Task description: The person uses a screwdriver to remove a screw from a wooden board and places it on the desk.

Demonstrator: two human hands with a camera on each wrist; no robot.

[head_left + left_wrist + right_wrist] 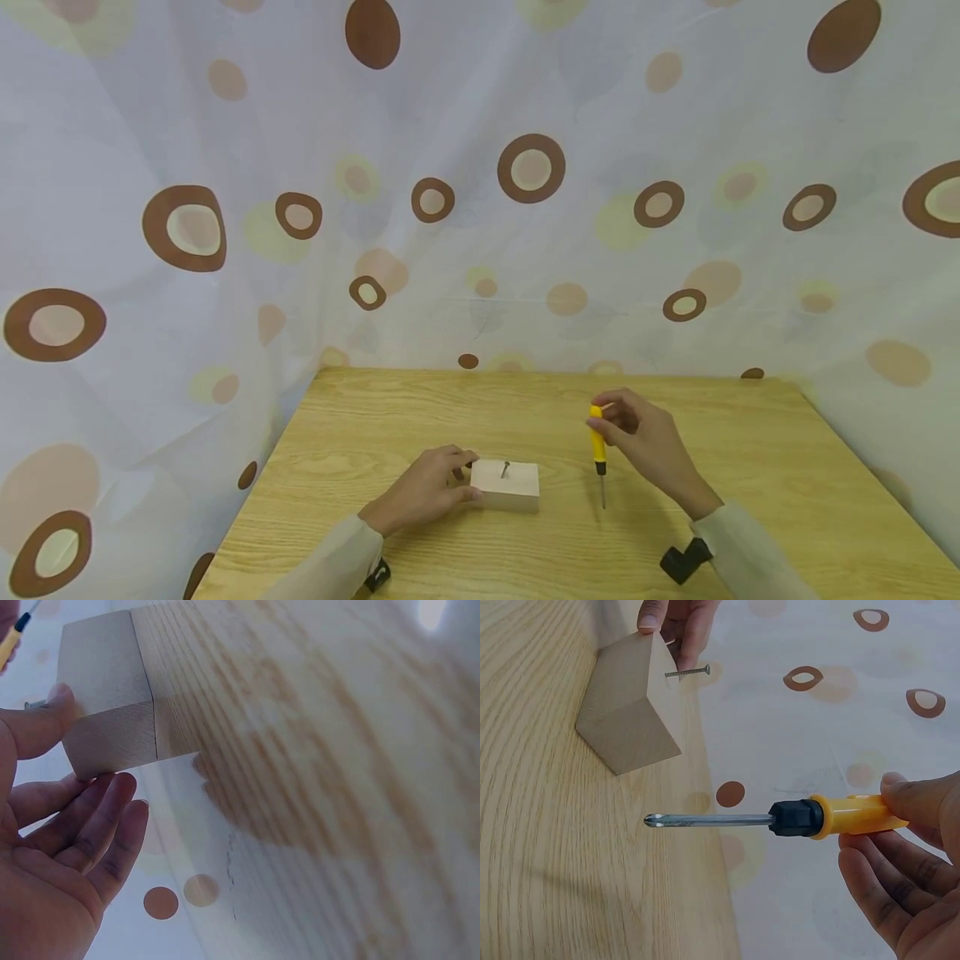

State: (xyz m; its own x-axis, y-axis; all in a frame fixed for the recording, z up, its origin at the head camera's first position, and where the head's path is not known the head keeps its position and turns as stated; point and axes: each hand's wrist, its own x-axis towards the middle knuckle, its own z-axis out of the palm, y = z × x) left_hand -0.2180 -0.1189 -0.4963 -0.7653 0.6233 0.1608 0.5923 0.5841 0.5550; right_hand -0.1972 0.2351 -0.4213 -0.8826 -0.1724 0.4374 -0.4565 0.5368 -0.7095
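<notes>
Left hand (423, 492): thumb on the near face, fingertips at the far side, pinching the left end of a pale wooden block (516, 502). Right hand (652, 442): thumb and fingertips pinch a yellow screwdriver (598, 447) near the butt of its handle; the lower fingers lie loose in the right wrist view.

Block sits flat on the table, near its front. Looks bare wood: stiff, probably light, dry enough not to slip much. Likely to skid or twist if pushed or turned, so best held low across both long sides, fingers away from the screw (506, 470).

Screw stands in the top face, leaning a little, much of its shank exposed. Thin metal; sideways load could tip it. How deep it bites, cannot tell.

Screwdriver hangs tip down, right of the block and apart from it. Handle looks hard and smooth, perhaps slick; a fuller wrap around it would turn better than this fingertip hold. Black collar (796, 817), stiff metal shaft (716, 820).

Outward: wood-grain table (375, 417), then spotted cloth (465, 92) behind and at the sides.
</notes>
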